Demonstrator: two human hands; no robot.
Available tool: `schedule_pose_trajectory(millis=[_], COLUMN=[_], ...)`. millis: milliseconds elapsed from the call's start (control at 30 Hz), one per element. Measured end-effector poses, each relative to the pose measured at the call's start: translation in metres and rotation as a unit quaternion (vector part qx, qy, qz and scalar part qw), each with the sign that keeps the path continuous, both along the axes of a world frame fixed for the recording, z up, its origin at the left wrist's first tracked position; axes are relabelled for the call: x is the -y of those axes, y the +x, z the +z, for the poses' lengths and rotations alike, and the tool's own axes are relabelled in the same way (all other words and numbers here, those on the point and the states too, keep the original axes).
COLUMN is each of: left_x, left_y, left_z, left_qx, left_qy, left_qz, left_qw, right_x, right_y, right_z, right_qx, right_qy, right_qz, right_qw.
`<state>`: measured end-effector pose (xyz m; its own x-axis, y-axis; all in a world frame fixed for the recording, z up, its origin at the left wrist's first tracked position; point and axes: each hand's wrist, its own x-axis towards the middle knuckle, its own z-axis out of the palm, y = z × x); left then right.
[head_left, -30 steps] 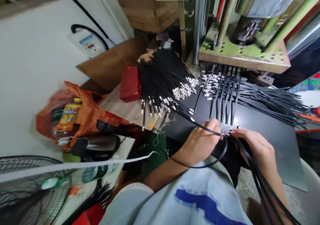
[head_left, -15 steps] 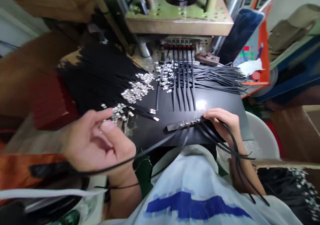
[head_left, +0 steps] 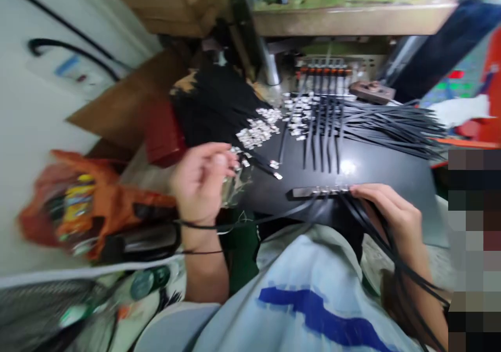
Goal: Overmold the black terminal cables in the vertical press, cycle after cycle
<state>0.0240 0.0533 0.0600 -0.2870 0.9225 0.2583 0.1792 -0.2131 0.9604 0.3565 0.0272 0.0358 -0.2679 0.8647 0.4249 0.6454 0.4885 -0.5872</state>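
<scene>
My right hand [head_left: 387,206] grips the right end of a narrow metal bar [head_left: 305,192] at the table's near edge. Black cables [head_left: 360,221] run from the bar toward me, some over my right wrist. My left hand [head_left: 205,177] is raised left of the bar, fingers curled with thumb against them, beside the silver cable ends [head_left: 260,128]; whatever it may hold is too blurred to tell. Behind the bar, several black cables [head_left: 322,143] lie side by side, running out of a metal fixture [head_left: 324,70] under the press [head_left: 352,21].
A heap of black cables [head_left: 219,96] lies at the left, beside a red box [head_left: 162,133]. Another bundle [head_left: 391,125] lies on the right of the black table [head_left: 364,172]. An orange bag [head_left: 113,206] is at far left.
The view has swung left, so the table appears farther right. My left hand has moved closer to the silver ends in the heap. My right hand remains at the bar.
</scene>
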Motion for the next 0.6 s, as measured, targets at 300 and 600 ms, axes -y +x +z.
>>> schedule_pose_trajectory(millis=[300,600], left_x=[0.068,0.097], left_y=[0.001,-0.019], left_z=[-0.047,-0.025], left_qx=[0.485,0.561], left_qy=[-0.158,-0.032], left_qz=[0.044,0.079], left_qw=[0.859,0.823], right_x=[-0.009,-0.009], right_y=[0.019,0.025], right_z=[-0.007,-0.017], right_qx=[0.016,-0.026], right_qy=[0.012,-0.016], right_qz=[0.036,0.032], right_qw=[0.999,0.999])
